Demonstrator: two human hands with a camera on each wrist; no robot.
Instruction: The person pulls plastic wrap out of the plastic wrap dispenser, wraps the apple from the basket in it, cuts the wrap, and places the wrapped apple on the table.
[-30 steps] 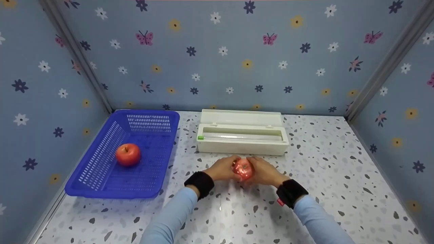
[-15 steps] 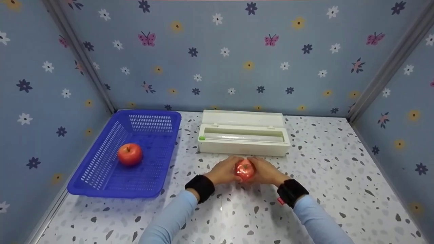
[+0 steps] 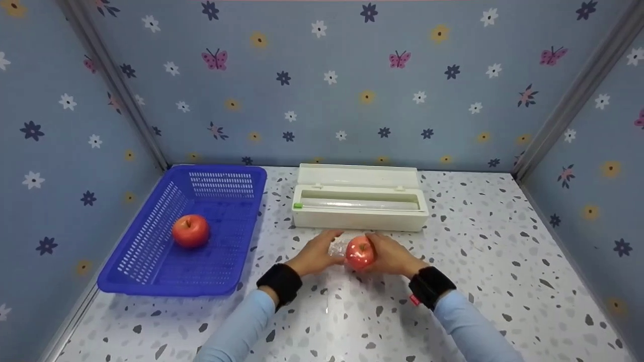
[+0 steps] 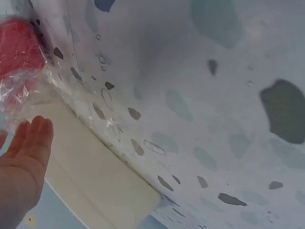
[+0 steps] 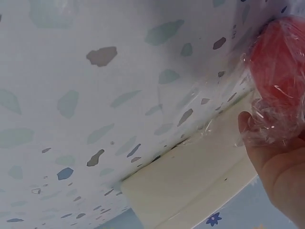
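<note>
From the head view I can't see the right hand (image 3: pixel 390 255) fingers behind the wrapped apple (image 3: pixel 360 252). My left wrist view cuts that apple at its left edge, and the film box (image 4: pixel 90 176) there is blurred, its near end out of frame.

Left hand (image 3: pixel 316 253) drawn back from wrapped apple (image 3: pixel 360 252), fingers now straight, film stretched between.
</note>
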